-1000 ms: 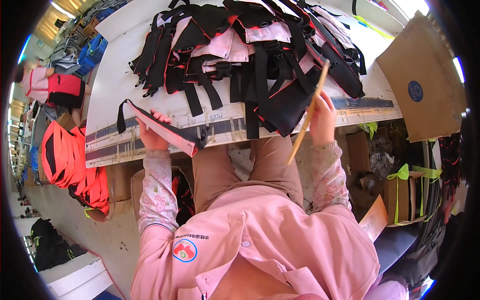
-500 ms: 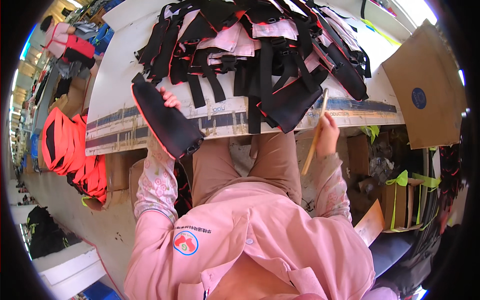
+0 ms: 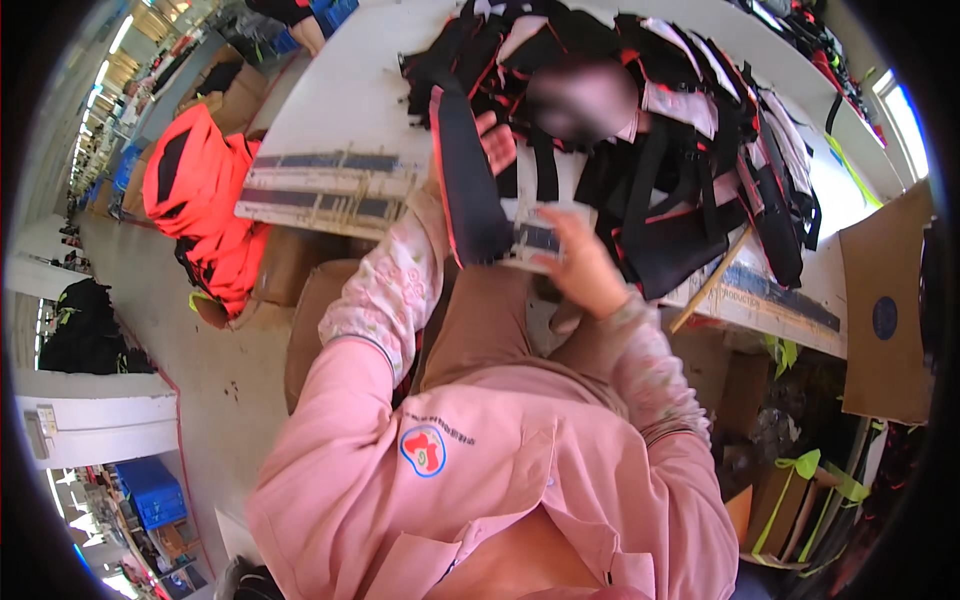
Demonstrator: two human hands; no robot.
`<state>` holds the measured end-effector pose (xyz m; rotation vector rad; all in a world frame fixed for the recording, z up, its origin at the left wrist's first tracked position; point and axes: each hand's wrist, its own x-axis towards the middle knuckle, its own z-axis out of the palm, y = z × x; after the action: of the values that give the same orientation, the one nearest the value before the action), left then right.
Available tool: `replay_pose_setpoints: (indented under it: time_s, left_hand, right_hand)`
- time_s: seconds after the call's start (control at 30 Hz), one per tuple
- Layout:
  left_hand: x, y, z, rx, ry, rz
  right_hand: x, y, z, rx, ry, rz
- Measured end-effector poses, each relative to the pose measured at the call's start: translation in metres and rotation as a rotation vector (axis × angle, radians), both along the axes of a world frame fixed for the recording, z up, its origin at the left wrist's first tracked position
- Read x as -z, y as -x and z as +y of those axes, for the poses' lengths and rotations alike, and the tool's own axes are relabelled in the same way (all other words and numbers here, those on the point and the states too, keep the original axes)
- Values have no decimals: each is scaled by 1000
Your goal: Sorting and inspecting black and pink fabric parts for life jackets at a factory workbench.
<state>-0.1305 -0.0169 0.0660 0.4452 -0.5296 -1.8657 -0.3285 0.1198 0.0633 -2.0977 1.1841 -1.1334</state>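
A black padded strap [image 3: 468, 185] with red-orange edging stands nearly lengthwise in front of me, its lower end near the table edge. My left hand [image 3: 495, 145] holds it from behind; the fingers stick out past its right side, and the thumb is hidden. My right hand [image 3: 580, 262] hovers right of the strap's lower end, fingers apart and holding nothing, slightly blurred. A thin wooden stick [image 3: 712, 280] rests at the table's front edge, jutting over it, right of my right hand. Beyond both hands spreads a pile of similar black straps [image 3: 690, 185] with buckles, webbing and pale pink cloth.
The white table [image 3: 330, 125] has worn tape along its front. A cardboard box [image 3: 885, 300] stands at its right end. Bright orange-red pieces [image 3: 205, 200] are heaped to the left. Boxes with lime ribbon [image 3: 790, 500] sit below right. Part of another person [image 3: 295, 20] shows far left.
The stick has left my right hand and lies at the table edge. My right hand has moved left toward the strap. The strap has turned more upright, and the whole view has swung.
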Motion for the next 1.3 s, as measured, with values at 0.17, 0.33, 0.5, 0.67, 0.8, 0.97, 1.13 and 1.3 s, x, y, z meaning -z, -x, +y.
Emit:
replay_pose_setpoints:
  time_s: [0.17,0.33,0.5,0.67,0.8,0.97,1.13,1.3]
  left_hand:
    - [77,-75,-20,-573,238,-1107]
    - [31,-84,82,-174,957,-1535]
    - [49,-93,98,-3,977,-1646]
    - [42,-103,98,223,1040,-1698]
    - [40,-101,99,254,1040,-1741]
    - [54,-98,111,16,1126,-1738]
    - [84,-103,107,-234,1186,-1717]
    - [57,-85,109,-111,1083,-1691]
  right_hand:
    - [47,-55,-8,61,-46,163]
    - [42,-59,-3,79,43,238]
    - [39,-78,-11,39,56,265]
    - [26,-78,-12,-40,-9,366]
    - [32,-76,-12,-62,-3,422]
    - [37,-82,-8,6,-1,453]
    - [33,-83,-6,8,-19,422]
    - [40,-83,-11,-38,-70,373]
